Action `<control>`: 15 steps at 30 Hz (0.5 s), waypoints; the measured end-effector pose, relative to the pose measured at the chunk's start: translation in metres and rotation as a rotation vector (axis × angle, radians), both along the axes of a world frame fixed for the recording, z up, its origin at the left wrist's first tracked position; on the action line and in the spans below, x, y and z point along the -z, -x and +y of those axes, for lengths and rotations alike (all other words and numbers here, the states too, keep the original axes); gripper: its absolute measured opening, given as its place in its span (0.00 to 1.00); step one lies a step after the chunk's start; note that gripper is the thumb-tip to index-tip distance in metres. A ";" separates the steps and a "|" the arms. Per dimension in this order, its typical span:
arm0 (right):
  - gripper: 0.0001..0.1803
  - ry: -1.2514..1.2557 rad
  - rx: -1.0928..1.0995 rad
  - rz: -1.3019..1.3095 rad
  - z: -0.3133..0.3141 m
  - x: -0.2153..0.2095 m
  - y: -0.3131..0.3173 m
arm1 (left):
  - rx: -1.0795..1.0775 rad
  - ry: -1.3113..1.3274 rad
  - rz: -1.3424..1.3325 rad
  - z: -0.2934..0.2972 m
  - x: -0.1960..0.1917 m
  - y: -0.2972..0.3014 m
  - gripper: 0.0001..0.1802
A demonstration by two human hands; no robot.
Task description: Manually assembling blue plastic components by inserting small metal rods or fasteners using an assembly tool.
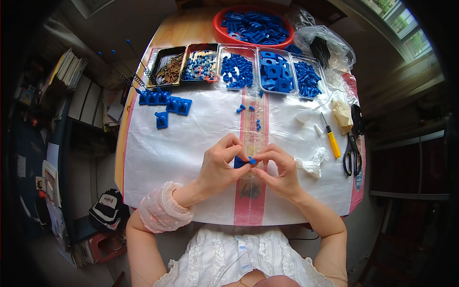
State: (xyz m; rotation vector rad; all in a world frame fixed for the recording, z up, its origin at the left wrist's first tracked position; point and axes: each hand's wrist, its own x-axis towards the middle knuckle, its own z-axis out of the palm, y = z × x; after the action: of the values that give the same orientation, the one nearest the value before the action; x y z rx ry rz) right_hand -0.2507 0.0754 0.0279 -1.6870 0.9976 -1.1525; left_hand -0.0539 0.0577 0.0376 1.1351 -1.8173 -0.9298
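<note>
Close to me, over the pink stripe of the table cover, both hands meet at a small blue plastic part [240, 162]. My left hand [224, 160] pinches it between thumb and fingers. With thumb and forefinger, my right hand [277, 170] closes on a small blue piece [252, 161] at that part's right end; the fingertips partly hide both. Ahead of the hands lie a few loose blue pieces [241, 109] and some tiny blue bits [258, 125]. At the left, several blue assembled parts [165, 101] stand grouped, with one blue part [162, 120] just nearer.
Along the back stand trays of brass-coloured screws [169, 70], small mixed hardware [201, 64] and blue pieces [236, 69]. Behind them is a red basin [219, 33] of blue parts. At right lie a yellow-handled screwdriver [333, 143], black scissors [353, 158] and crumpled white tissue [313, 163].
</note>
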 end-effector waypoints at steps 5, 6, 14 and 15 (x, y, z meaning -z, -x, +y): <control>0.11 -0.115 -0.033 -0.036 0.001 0.004 0.004 | 0.050 0.047 -0.062 0.001 0.001 -0.002 0.10; 0.11 -0.133 -0.040 -0.040 0.002 0.004 0.004 | 0.057 0.069 -0.081 0.001 0.001 -0.002 0.10; 0.11 -0.162 -0.033 -0.147 -0.001 0.008 0.009 | 0.079 0.166 -0.056 -0.003 -0.002 0.001 0.10; 0.11 -0.174 -0.027 -0.160 -0.002 0.009 0.010 | 0.088 0.192 -0.047 -0.004 -0.001 0.001 0.10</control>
State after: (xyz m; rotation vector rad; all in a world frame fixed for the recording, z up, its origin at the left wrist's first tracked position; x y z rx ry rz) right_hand -0.2609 0.0734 0.0190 -1.4432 0.9441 -1.1303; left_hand -0.0552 0.0541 0.0386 0.9715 -1.9616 -0.7641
